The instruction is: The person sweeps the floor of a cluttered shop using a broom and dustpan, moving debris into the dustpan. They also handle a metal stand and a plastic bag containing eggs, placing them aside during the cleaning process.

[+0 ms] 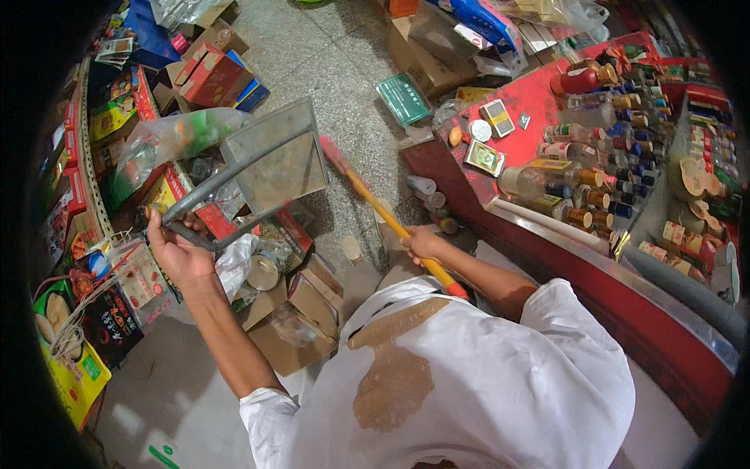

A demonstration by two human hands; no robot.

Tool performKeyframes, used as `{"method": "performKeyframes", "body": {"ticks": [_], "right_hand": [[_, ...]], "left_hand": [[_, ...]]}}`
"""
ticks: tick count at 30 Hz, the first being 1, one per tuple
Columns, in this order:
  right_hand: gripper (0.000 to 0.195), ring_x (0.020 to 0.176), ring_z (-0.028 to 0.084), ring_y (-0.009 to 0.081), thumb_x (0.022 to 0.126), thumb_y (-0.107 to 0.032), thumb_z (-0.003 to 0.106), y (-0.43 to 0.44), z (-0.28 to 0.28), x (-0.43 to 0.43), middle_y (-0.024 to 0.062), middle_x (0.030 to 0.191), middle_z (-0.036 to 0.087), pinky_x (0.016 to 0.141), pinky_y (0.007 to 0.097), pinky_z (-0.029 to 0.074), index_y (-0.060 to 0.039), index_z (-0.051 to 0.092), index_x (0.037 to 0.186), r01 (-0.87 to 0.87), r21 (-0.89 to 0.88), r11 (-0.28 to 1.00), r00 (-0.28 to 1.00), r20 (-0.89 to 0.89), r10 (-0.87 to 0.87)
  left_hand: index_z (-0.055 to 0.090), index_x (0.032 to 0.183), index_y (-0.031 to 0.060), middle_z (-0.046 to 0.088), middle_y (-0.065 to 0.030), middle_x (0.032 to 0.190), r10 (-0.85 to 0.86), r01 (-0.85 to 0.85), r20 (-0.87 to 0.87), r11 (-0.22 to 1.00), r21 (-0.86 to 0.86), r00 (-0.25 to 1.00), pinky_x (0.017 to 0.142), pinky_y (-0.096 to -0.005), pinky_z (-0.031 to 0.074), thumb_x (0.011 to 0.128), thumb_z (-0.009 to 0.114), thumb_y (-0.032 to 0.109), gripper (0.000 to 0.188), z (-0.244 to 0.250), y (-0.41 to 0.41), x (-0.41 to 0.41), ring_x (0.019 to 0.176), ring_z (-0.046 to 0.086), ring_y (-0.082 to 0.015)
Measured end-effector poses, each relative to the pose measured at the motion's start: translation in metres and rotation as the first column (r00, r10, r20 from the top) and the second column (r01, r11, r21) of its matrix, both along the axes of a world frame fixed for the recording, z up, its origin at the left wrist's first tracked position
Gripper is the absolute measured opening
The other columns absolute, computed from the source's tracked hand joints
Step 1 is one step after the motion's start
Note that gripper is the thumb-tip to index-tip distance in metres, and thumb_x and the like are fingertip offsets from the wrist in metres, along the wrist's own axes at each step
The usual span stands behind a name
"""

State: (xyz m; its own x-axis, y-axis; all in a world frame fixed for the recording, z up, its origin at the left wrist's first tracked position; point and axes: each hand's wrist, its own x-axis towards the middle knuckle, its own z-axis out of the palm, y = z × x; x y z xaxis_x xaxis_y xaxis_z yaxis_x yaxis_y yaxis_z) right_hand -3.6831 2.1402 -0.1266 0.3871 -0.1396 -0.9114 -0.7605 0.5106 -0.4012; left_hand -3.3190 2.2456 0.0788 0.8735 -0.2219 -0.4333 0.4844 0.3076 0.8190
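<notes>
My left hand (184,252) is raised on the left and grips a bent grey tubular handle near its lower end. The handle joins a flat grey panel (281,158) that looks like a dustpan, held in the air above the clutter on the floor. In my right hand (425,241), in front of my waist, is a yellow pole (379,206) with an orange end cap by my shirt. The pole slants away to the upper left, and its far end turns pinkish red beside the panel's right edge. Whether that end is a broom head, I cannot tell.
To the right, a red display stand (521,99) carries many glass bottles (580,132) and small boxes. An open cardboard box (296,337) lies low on my left. Packaged goods and a red carton (214,76) crowd the left shelves. Speckled floor (304,55) runs between.
</notes>
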Motion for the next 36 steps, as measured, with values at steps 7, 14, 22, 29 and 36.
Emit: {"method": "performKeyframes", "body": {"ticks": [7, 14, 22, 29, 36], "right_hand": [[0.019, 0.039, 0.049, 0.0108, 0.078, -0.006, 0.061, -0.048, -0.051, 0.005, 0.0042, 0.058, 0.054, 0.034, 0.0261, 0.041, 0.0013, 0.059, 0.095, -0.355, 0.114, 0.928, 0.932, -0.033, 0.361], [0.013, 0.044, 0.057, 0.0155, 0.073, -0.005, 0.061, -0.148, -0.084, 0.073, 0.0102, 0.059, 0.06, 0.036, 0.031, 0.044, 0.0062, 0.06, 0.08, -0.574, -0.307, 0.759, 0.797, 0.004, 0.604], [0.035, 0.041, 0.05, 0.0128, 0.075, -0.011, 0.064, -0.103, -0.082, 0.055, 0.0061, 0.057, 0.053, 0.038, 0.0268, 0.042, 0.001, 0.056, 0.107, 0.052, -0.371, 0.927, 0.974, 0.223, 0.035], [0.041, 0.038, 0.046, 0.01, 0.078, -0.012, 0.061, -0.107, -0.018, 0.025, 0.0025, 0.056, 0.049, 0.038, 0.0269, 0.041, -0.0023, 0.052, 0.116, 0.312, -0.349, 0.884, 0.92, 0.341, -0.19], [0.06, 0.042, 0.046, 0.0084, 0.08, -0.013, 0.057, 0.01, 0.117, -0.062, 0.002, 0.063, 0.05, 0.04, 0.0241, 0.038, -0.0078, 0.033, 0.135, 0.373, -0.476, 0.796, 0.911, 0.352, -0.216]], "left_hand": [[0.053, 0.081, 0.0096, 0.057, -0.004, 0.068, -0.026, 0.026, 0.046, 1.0, -0.014, 0.999, 0.053, -0.0278, 0.038, 0.082, 0.059, 0.025, 0.017, 0.002, -0.006, 0.005, 0.06, 0.05, -0.0155], [0.055, 0.078, 0.0087, 0.057, -0.0033, 0.067, -0.074, 0.071, 0.037, 0.995, 0.072, 0.997, 0.052, -0.0275, 0.037, 0.082, 0.059, 0.026, 0.018, 0.004, -0.001, -0.002, 0.056, 0.048, -0.0146], [0.055, 0.078, 0.0083, 0.056, -0.0038, 0.067, -0.219, 0.217, 0.011, 0.972, 0.085, 0.976, 0.051, -0.0266, 0.038, 0.082, 0.059, 0.027, 0.02, 0.004, 0.0, -0.009, 0.056, 0.049, -0.0149], [0.057, 0.082, 0.008, 0.059, -0.0058, 0.071, -0.363, 0.351, 0.048, 0.921, 0.168, 0.931, 0.049, -0.0241, 0.04, 0.083, 0.057, 0.027, 0.019, 0.009, -0.007, -0.01, 0.058, 0.053, -0.013], [0.054, 0.087, 0.0059, 0.054, -0.0039, 0.065, -0.57, 0.551, 0.083, 0.816, 0.172, 0.818, 0.044, -0.0232, 0.04, 0.085, 0.055, 0.025, 0.019, 0.014, -0.026, -0.01, 0.05, 0.05, -0.0116]]}}
